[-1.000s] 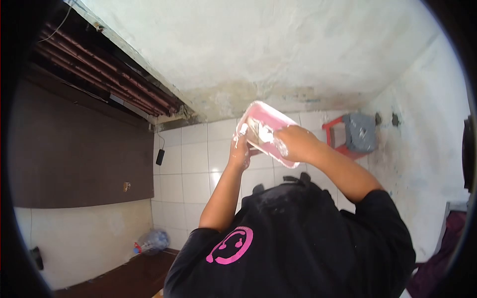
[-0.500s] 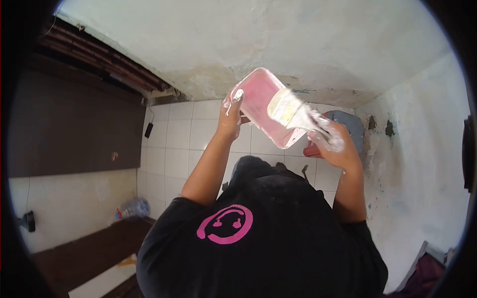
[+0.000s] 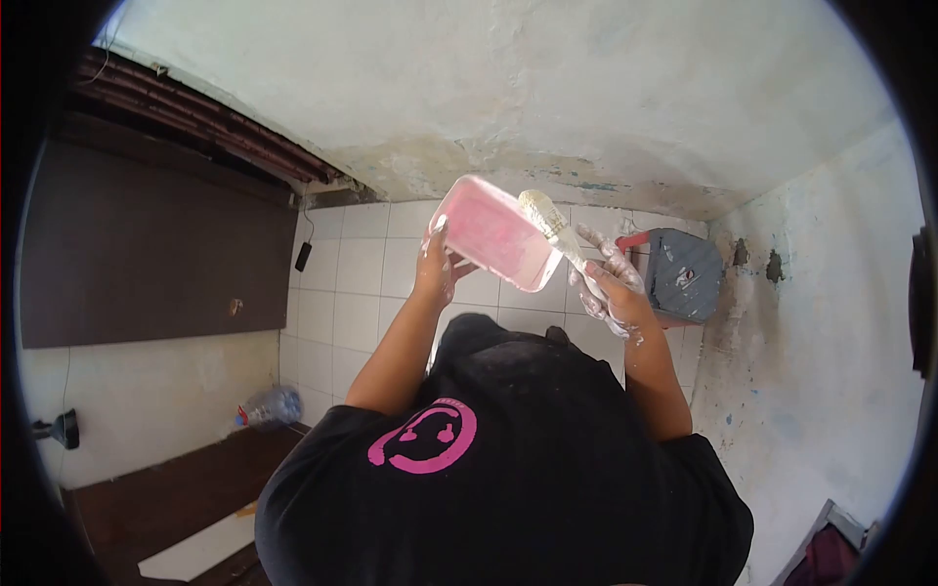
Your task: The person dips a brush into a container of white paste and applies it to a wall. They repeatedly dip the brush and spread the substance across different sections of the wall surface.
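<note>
My left hand grips the left side of a shallow pink plastic tub, thumb over the rim and fingers beneath. Whitish paint residue coats the tub's inside. A paint-covered paintbrush is in my right hand, its handle held by the thumb against the palm while other fingers stretch out. The brush's head points up and left, overlapping the tub's right rim in this view. White paint smears both hands, the right one heavily.
A stool with a grey top and red legs stands on the tiled floor at right. Patchy walls rise ahead and to the right. At left are a dark panel, a hanging black device and a clear plastic bottle.
The tub has moved slightly left and down. The brush has turned and shifted from over the tub's inside to its right rim. My right hand has moved left, its fingers now more spread.
</note>
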Demonstrator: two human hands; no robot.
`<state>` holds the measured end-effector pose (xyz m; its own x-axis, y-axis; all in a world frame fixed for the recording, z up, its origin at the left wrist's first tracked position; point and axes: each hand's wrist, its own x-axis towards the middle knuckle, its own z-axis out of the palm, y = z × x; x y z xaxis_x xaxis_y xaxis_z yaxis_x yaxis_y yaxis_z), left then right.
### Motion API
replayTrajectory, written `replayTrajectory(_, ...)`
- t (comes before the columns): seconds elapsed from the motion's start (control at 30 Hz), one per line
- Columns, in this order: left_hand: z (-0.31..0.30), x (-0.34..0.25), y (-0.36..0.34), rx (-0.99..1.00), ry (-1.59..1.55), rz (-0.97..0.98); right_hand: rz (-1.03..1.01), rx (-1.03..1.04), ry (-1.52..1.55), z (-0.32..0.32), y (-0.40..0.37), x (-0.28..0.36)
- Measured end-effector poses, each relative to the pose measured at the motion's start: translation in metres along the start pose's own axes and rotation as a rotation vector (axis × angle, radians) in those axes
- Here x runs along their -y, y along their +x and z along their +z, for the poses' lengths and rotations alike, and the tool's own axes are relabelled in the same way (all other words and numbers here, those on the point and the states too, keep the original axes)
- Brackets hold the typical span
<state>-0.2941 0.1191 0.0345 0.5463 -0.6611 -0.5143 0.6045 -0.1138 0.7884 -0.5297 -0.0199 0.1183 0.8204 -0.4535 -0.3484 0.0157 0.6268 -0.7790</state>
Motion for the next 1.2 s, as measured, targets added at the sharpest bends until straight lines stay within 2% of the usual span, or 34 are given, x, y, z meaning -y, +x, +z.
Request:
replayTrajectory(0.07, -0.003, 0.002, 0.003, -0.049, 0.043, -0.023, 0.072, -0.137, -0.025, -0.011, 0.019, -0.009)
replayTrajectory(0.1, -0.006, 0.004, 0.005, -0.047, 0.061, -0.021, 0.064, -0.137, -0.009, -0.019, 0.030, -0.018)
replayTrajectory(0.17, -0.022, 0.014, 0.021, -0.098, 0.053, -0.006, 0.161, -0.229, 0.144, -0.036, 0.059, -0.035)
replayTrajectory(0.27, -0.053, 0.013, 0.036, -0.115, 0.034, -0.005, 0.192, -0.228, 0.086, -0.042, 0.102, -0.039)
replayTrajectory(0.33, -0.109, -0.015, 0.060, -0.110, 0.016, -0.021, 0.212, -0.293, 0.013, -0.017, 0.167, -0.051)
replayTrajectory(0.4, -0.156, -0.029, 0.069, -0.146, -0.001, 0.015, 0.177, -0.418, -0.415, -0.017, 0.221, -0.066)
replayTrajectory(0.47, -0.182, -0.037, 0.071, -0.172, 0.021, 0.008, 0.176, -0.339, -0.985, -0.009, 0.249, -0.037)
replayTrajectory(0.53, -0.209, -0.041, 0.076, -0.230, 0.027, 0.006, -0.271, -0.333, -1.591, -0.009, 0.284, -0.032)
replayTrajectory(0.57, -0.221, -0.044, 0.074, -0.219, 0.022, -0.006, -0.259, -0.343, -1.600, 0.000, 0.285, -0.023)
replayTrajectory(0.63, -0.235, -0.049, 0.083, -0.180, -0.008, -0.047, -0.058, -0.213, -1.853, 0.057, 0.288, 0.034)
replayTrajectory(0.67, -0.238, -0.050, 0.091, -0.168, -0.016, -0.043, -0.032, -0.177, -1.920, 0.059, 0.300, 0.041)
replayTrajectory(0.7, -0.236, -0.048, 0.094, -0.162, 0.000, -0.052, -0.037, -0.183, -1.926, 0.053, 0.306, 0.046)
replayTrajectory(0.77, -0.240, -0.044, 0.103, -0.160, 0.004, -0.078, 0.122, -0.037, -2.050, 0.047, 0.323, 0.044)
replayTrajectory(0.8, -0.237, -0.043, 0.105, -0.127, 0.002, -0.058, 0.134, -0.028, -2.054, 0.040, 0.321, 0.037)
replayTrajectory(0.9, -0.225, -0.050, 0.120, -0.088, -0.048, -0.002, 0.058, 0.065, -1.944, 0.018, 0.331, 0.025)
replayTrajectory(0.97, -0.212, -0.051, 0.122, -0.097, -0.038, 0.016, 0.188, 0.088, -1.947, 0.006, 0.341, 0.027)
replayTrajectory(1.07, -0.196, -0.043, 0.123, -0.136, -0.036, -0.007, 0.125, 0.128, -2.008, -0.007, 0.362, 0.042)
replayTrajectory(1.2, -0.168, -0.038, 0.120, -0.136, -0.043, -0.006, 0.158, 0.147, -1.938, -0.021, 0.395, 0.074)
